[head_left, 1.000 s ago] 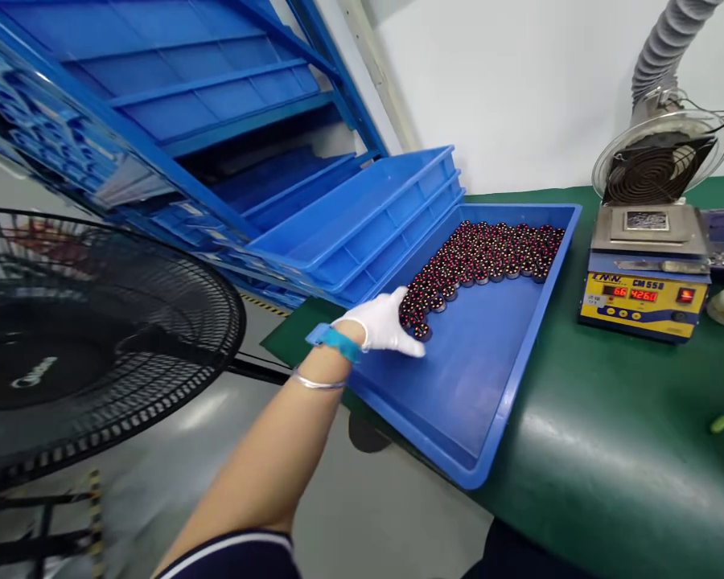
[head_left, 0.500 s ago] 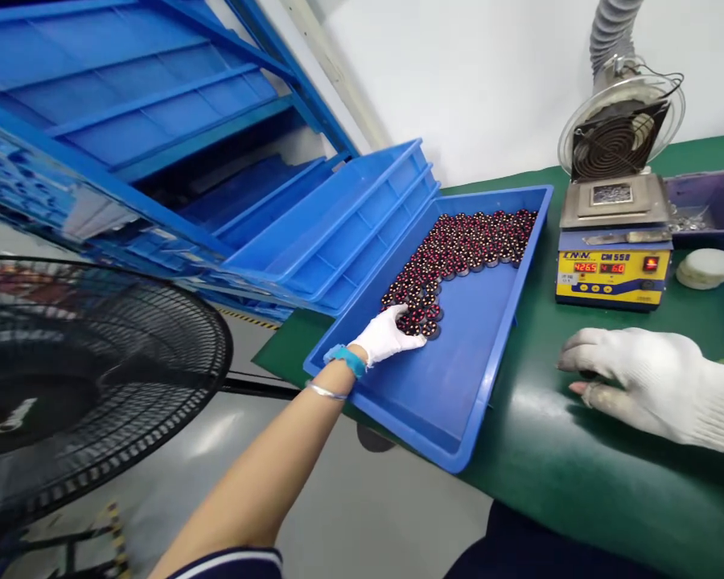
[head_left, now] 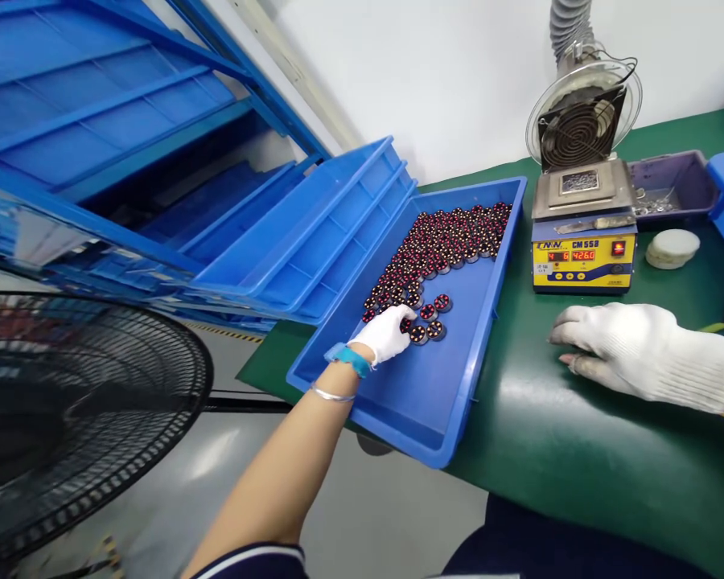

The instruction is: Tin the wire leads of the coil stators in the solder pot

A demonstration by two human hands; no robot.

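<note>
While the left hand [head_left: 388, 334] touches coils [head_left: 427, 312] in the tray [head_left: 422, 386], grip impossible to tell, its near half lies bare; the right hand [head_left: 627, 350] rests flat, grip wide, on the bench [head_left: 579, 450].

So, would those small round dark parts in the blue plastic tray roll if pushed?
Probably not: the small round dark parts sit flat like short discs, so they should slide rather than roll. The blue plastic tray has a smooth-looking floor, so they may skid easily. Packed close, one pushed by the gloved left hand would likely nudge its neighbours.
</note>
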